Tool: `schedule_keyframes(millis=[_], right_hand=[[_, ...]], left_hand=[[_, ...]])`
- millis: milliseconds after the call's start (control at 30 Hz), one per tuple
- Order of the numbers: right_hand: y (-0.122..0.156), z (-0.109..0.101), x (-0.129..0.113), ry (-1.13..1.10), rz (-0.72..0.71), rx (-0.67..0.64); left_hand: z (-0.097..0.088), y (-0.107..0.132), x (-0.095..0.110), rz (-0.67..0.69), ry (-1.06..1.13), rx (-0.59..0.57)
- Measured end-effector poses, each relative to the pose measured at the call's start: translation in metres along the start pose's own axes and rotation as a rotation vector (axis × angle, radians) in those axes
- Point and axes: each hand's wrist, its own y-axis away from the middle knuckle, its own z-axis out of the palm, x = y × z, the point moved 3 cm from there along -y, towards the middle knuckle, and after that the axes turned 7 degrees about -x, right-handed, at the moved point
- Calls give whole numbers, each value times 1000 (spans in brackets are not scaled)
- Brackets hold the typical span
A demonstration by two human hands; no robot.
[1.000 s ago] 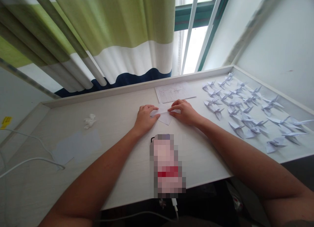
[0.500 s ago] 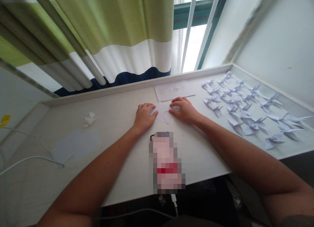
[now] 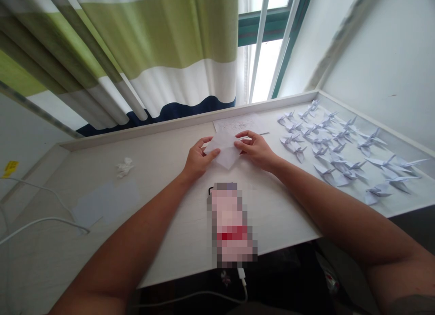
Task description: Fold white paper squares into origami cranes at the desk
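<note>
A small white sheet of paper (image 3: 224, 151), diamond-shaped as I see it, is held up between my two hands, above the white desk (image 3: 170, 233). My left hand (image 3: 200, 160) pinches its left corner, thumb in front and fingers behind. On the opposite corner my right hand (image 3: 255, 151) has the same kind of pinch. Behind the paper lies a printed sheet (image 3: 243, 122). Nearer to me is a blurred-out phone-like object (image 3: 231, 224) with a white cable plugged into its lower end.
Several folded paper cranes (image 3: 340, 147) stand on the right side of the desk. At left are a crumpled tissue (image 3: 124, 167), flat white paper sheets (image 3: 105, 199) and a white cable (image 3: 44, 219). A raised rim (image 3: 190, 121) runs along the back, before a striped curtain (image 3: 152, 34).
The paper has been lifted off the desk and tilted up towards me. Both hands have gone from pressing on its sides to pinching its corners.
</note>
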Motion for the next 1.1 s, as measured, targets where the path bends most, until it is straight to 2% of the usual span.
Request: schedule_keyframes(millis=[133, 433, 567, 733, 967, 1100], right_hand=[[6, 11, -7, -154, 25, -121], [4, 13, -5, -232, 40, -125], [4, 10, -6, -268, 10, -91], [3, 7, -7, -292, 23, -20], [2, 4, -10, -238, 26, 28], [1, 2, -10, -253, 25, 43]], left_hand=[[0, 1, 7, 13, 126, 15], [8, 0, 3, 23, 203, 2], [5, -1, 1, -4, 261, 32], [9, 0, 3, -50, 297, -88], [9, 3, -1, -113, 175, -152], [9, 2, -2, -90, 188, -164]])
